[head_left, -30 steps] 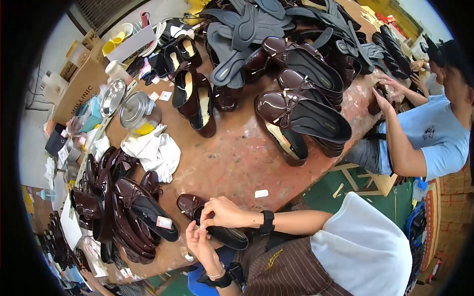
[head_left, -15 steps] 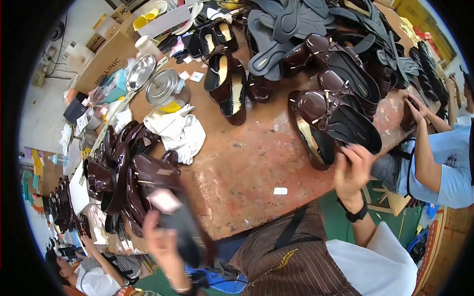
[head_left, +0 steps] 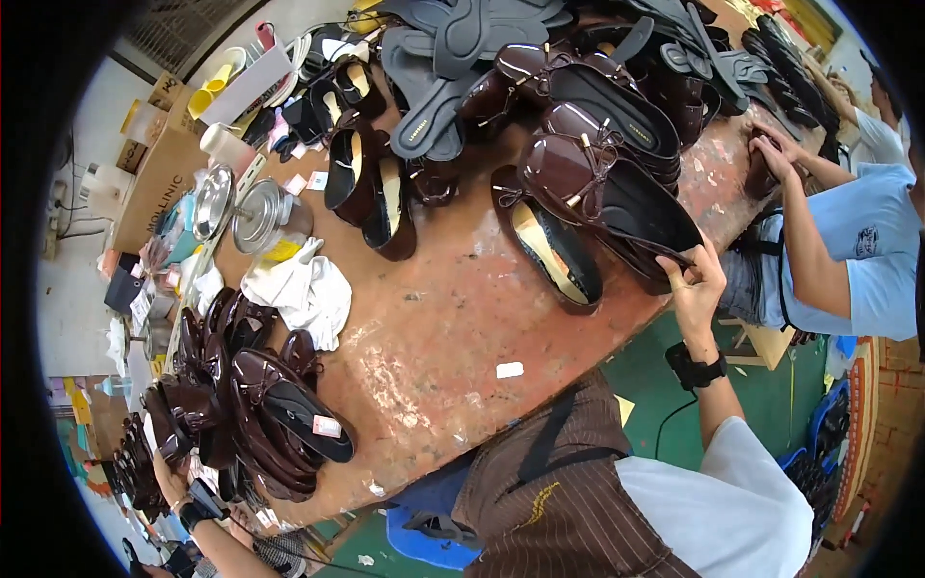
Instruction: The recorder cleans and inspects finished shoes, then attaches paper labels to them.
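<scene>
My right hand (head_left: 696, 289) is closed on the heel rim of a glossy dark brown loafer (head_left: 570, 162) with a bow and a black insole. This loafer lies on top of other shoes at the table's right, and its heel is tipped up a little. Beside it sits a brown shoe (head_left: 547, 252) with a bare tan and black inside. My left hand (head_left: 168, 476) reaches to the far left, beside a pile of brown shoes (head_left: 252, 424); its fingers are mostly hidden there. A loafer (head_left: 306, 420) with a white label on its insole tops that pile.
Grey insoles (head_left: 453, 91) are heaped at the back. A white cloth (head_left: 303, 292) and a lidded metal pot (head_left: 265, 220) stand left of centre. More brown shoes (head_left: 349, 173) lie behind. A small white label (head_left: 509, 370) lies near the front edge. A person in blue (head_left: 838, 241) works at right.
The labelled loafer has left my left hand and lies on the left pile. That hand has moved further left. My right hand has taken hold of the loafer's heel. The view has shifted.
</scene>
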